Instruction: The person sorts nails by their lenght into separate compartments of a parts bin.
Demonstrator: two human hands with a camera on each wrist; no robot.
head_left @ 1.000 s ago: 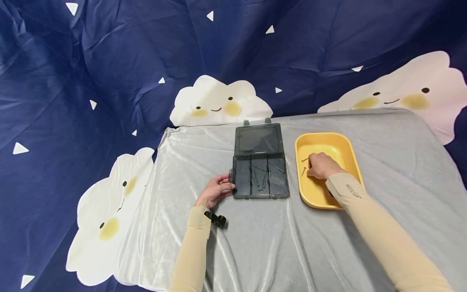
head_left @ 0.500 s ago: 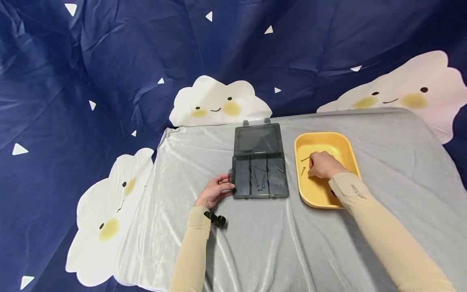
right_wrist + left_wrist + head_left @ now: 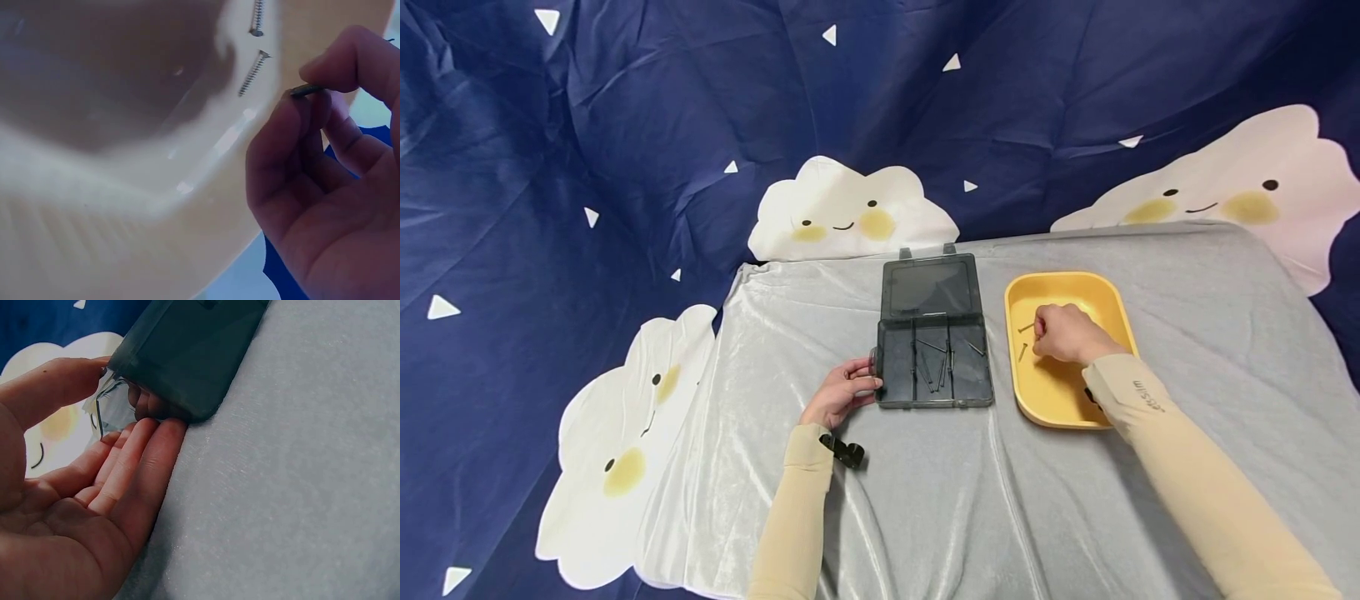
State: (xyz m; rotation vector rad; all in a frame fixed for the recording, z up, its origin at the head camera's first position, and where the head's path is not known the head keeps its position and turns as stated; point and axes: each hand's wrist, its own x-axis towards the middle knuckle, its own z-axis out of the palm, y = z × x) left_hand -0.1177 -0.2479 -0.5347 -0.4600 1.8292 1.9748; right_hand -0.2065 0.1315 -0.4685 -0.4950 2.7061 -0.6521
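In the head view a dark, see-through compartment box (image 3: 895, 362) lies with its lid (image 3: 931, 285) folded back. Several screws (image 3: 942, 373) are scattered in its middle and right compartments. My left hand (image 3: 842, 393) holds the box at its left side; the left wrist view has the thumb at one edge of the box (image 3: 187, 356) and the fingertips against another. Over the yellow tray (image 3: 1054, 408) my right hand (image 3: 1063, 332) pinches a screw (image 3: 306, 90) between thumb and fingers. Two more screws, one a short screw (image 3: 253, 74), lie on the tray's floor.
Grey cloth (image 3: 940, 500) covers the table, with soft folds running toward the front. Behind and to the left hangs a dark blue curtain (image 3: 662, 108) with printed clouds. The tray stands a short way right of the box.
My right hand has shifted slightly to the right and up within the tray, exposing a little more of the tray floor. My left hand and the box have stayed put.
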